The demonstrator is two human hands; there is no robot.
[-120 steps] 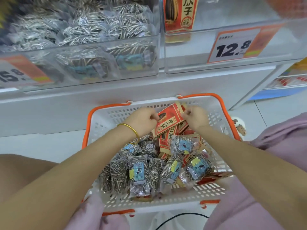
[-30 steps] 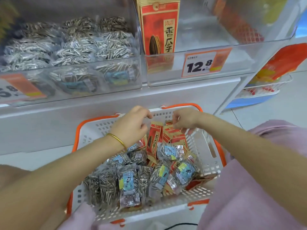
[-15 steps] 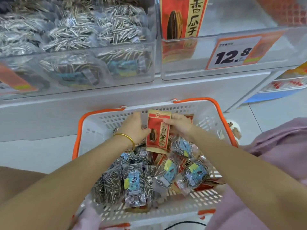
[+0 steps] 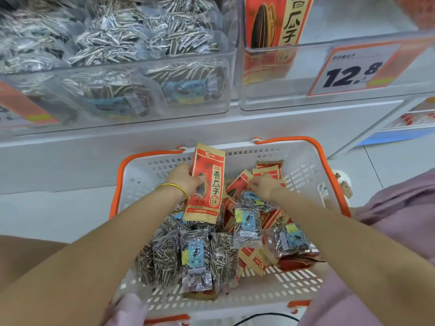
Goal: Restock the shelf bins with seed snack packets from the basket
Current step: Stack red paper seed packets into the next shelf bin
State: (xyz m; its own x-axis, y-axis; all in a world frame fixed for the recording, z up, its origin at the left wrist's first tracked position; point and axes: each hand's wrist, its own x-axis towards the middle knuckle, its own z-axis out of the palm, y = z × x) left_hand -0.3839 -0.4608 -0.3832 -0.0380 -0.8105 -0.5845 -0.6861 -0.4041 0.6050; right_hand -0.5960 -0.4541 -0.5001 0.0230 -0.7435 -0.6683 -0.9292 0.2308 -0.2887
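Note:
A white basket (image 4: 303, 165) with orange handles rests on my lap, full of silver seed packets (image 4: 195, 252) and red seed packets (image 4: 237, 187). My left hand (image 4: 186, 178) grips one red seed packet (image 4: 207, 182) upright above the pile. My right hand (image 4: 262, 185) reaches into the far side of the basket and pinches another red packet (image 4: 268, 171). Above, the left clear bin (image 4: 141, 95) is heaped with silver packets. In the right clear bin (image 4: 282, 90) a single red packet (image 4: 275, 27) stands upright.
A price card reading 12.8 (image 4: 353, 69) hangs on the right bin's front. An orange price card (image 4: 23, 109) sits on the left bin. The white shelf ledge (image 4: 164, 140) runs below the bins. A blue-edged lower shelf (image 4: 404, 128) lies at the right.
The red packet that both hands held is now in my left hand alone and raised higher. My right hand has let go and moved right to the red packets at the basket's back.

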